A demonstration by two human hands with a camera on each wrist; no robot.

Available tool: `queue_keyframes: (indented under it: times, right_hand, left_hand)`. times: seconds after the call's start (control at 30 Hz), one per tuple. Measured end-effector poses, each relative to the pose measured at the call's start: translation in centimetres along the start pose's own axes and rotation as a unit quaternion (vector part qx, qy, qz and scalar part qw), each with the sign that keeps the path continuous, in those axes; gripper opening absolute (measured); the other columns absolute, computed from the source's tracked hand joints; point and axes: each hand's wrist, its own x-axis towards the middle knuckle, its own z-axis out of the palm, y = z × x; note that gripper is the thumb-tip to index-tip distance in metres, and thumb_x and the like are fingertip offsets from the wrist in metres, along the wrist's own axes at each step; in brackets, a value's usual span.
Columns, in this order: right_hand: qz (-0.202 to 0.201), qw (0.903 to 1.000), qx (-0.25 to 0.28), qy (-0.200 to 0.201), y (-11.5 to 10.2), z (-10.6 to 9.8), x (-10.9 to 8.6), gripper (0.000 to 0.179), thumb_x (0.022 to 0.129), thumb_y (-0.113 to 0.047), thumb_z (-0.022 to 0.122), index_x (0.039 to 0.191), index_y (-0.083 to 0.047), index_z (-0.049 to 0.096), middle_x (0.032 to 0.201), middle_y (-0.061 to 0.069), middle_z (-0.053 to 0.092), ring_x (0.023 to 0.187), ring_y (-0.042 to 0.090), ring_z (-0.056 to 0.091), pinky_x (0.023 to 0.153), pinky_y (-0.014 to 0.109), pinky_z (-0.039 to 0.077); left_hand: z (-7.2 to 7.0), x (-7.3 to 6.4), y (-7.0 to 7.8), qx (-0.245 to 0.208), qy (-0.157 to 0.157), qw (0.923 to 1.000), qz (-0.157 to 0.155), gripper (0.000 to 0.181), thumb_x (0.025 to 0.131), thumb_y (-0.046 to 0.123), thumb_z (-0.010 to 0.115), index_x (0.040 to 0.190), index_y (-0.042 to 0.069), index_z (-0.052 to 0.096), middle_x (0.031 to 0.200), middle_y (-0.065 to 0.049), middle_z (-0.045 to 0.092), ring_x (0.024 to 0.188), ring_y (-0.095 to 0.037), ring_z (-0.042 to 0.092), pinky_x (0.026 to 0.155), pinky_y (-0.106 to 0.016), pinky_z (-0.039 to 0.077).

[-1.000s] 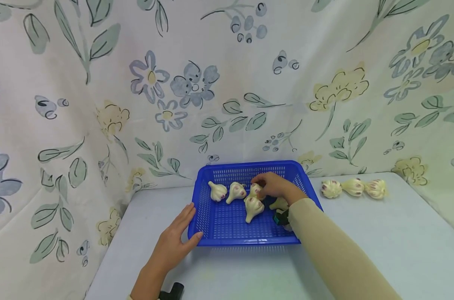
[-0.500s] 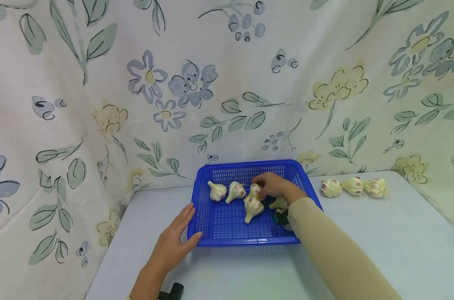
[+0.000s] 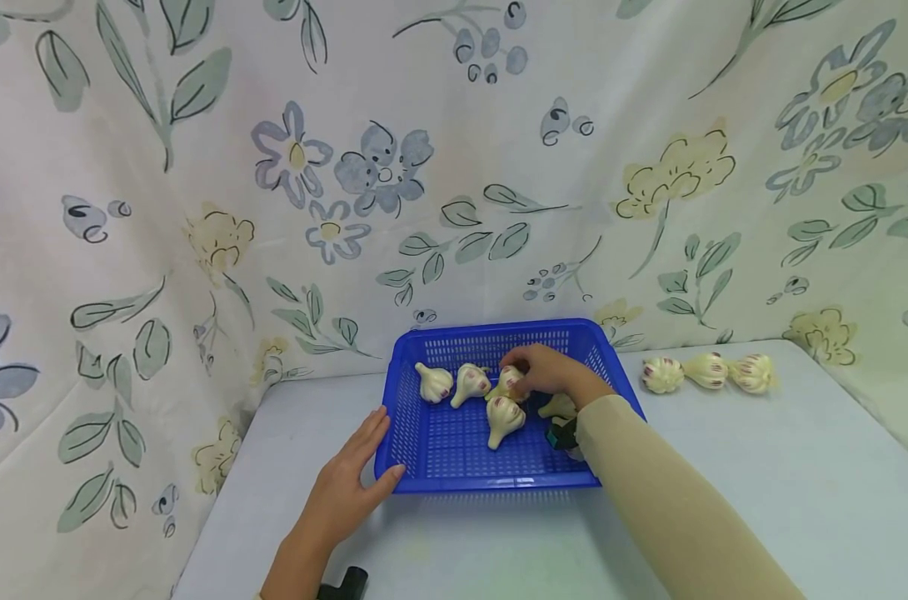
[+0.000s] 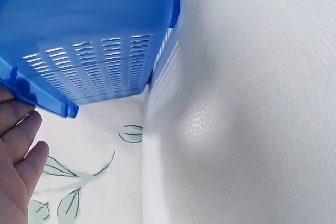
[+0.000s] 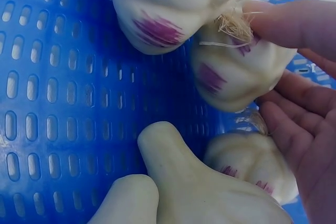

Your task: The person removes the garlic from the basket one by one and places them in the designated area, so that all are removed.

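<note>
A blue perforated basket (image 3: pixel 491 482) holds several white garlic bulbs with purple streaks. My right hand (image 3: pixel 547 371) reaches inside and grips one garlic bulb (image 5: pixel 236 77) between thumb and fingers. Just in front of it lies another bulb (image 3: pixel 505 421), its stem toward me. Two more bulbs, a middle one (image 3: pixel 471 385) and a far-left one (image 3: pixel 435 383), lie left of the grip. Beneath my right wrist, a further bulb (image 3: pixel 559 407) is partly covered by hand and sleeve. My left hand (image 3: pixel 349 483) rests its straight fingers along the basket's left rim (image 4: pixel 39 98).
Three garlic bulbs (image 3: pixel 707 373) sit in a row on the white table (image 3: pixel 724 450), right of the basket. A floral cloth (image 3: pixel 454 167) hangs right behind the basket. Black wrist gear (image 3: pixel 345 583) shows by my left forearm.
My right hand and the gripped garlic bulb have shifted very slightly left, and the bulb in front has moved a little left and toward me. My left hand stays at the rim.
</note>
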Motion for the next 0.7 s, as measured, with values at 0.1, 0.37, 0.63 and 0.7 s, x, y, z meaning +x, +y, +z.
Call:
queue_keyframes:
  times: [0.1,0.37,0.63,0.7]
  right_hand:
    - [-0.005,0.9999,0.01,-0.001,0.08,0.02,0.02,0.046,0.083,-0.01,0.074,0.126,-0.004,0.062,0.117,0.011,0.064,0.104,0.023,0.059,0.09,0.039,0.051]
    - [-0.01,0.9993,0.035,0.006,0.39,-0.03,0.13,0.046,0.082,-0.018,0.075,0.123,-0.005,0.06,0.118,0.011,0.064,0.104,0.023,0.059,0.09,0.039,0.051]
    - [-0.025,0.9988,0.028,0.03,0.6,-0.16,0.43,0.054,0.085,-0.029,0.074,0.131,-0.005,0.06,0.124,0.013,0.063,0.108,0.025,0.059,0.092,0.043,0.052]
    - [-0.027,0.9987,0.023,0.037,0.69,-0.14,0.47,0.055,0.084,-0.032,0.074,0.131,-0.007,0.061,0.127,0.013,0.062,0.111,0.027,0.059,0.093,0.045,0.052]
  left_hand:
    - [-0.01,0.01,0.02,0.002,0.0,1.0,0.0,0.071,0.091,0.049,0.064,0.152,0.02,0.04,0.161,0.006,0.031,0.146,-0.024,0.035,0.109,-0.054,0.04]
    - [-0.01,-0.01,0.11,0.002,0.002,1.0,0.004,0.071,0.09,0.04,0.069,0.151,0.018,0.041,0.16,0.003,0.033,0.145,-0.025,0.036,0.108,-0.053,0.041]
    - [-0.1,0.02,0.28,0.005,0.003,1.0,0.003,0.071,0.09,0.038,0.07,0.151,0.018,0.041,0.16,0.002,0.034,0.145,-0.025,0.037,0.108,-0.052,0.041]
    - [-0.11,0.0,0.32,0.005,0.001,1.0,0.0,0.071,0.09,0.038,0.07,0.151,0.018,0.042,0.16,0.003,0.033,0.145,-0.025,0.037,0.108,-0.052,0.041]
